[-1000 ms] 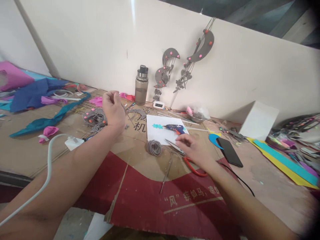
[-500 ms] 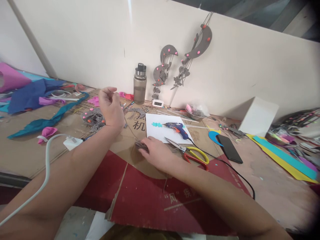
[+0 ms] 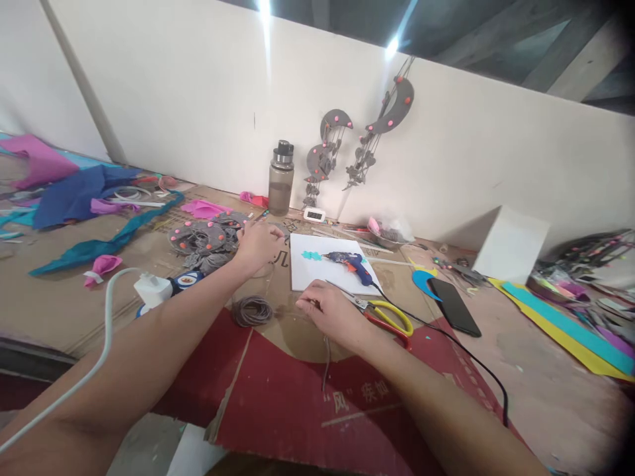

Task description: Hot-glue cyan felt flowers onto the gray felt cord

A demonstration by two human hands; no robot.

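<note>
My left hand [image 3: 260, 248] reaches over the cardboard beside a pile of grey felt pieces with pink and orange dots [image 3: 206, 239]; its fingers are bent, and what they hold, if anything, is hidden. My right hand [image 3: 330, 314] is closed in a pinch near the scissors [image 3: 391, 320], with a thin grey cord [image 3: 326, 370] hanging below it. Left of my right hand lies a coil of grey cord [image 3: 253, 311]. A blue glue gun [image 3: 354, 264] rests on a white board [image 3: 303, 277], its tip near a teal piece [image 3: 311, 255].
Behind the board stand a bottle [image 3: 280, 185] and a small white clock [image 3: 314, 215]. A black phone [image 3: 454, 307] lies right. A white cable [image 3: 106, 330] crosses my left forearm; a black cord [image 3: 476, 360] runs right. Felt scraps [image 3: 74, 195] cover the left.
My left hand has moved right and down. My right hand has shifted slightly right, away from the grey cord coil, which now shows fully. The camera view has tilted up.
</note>
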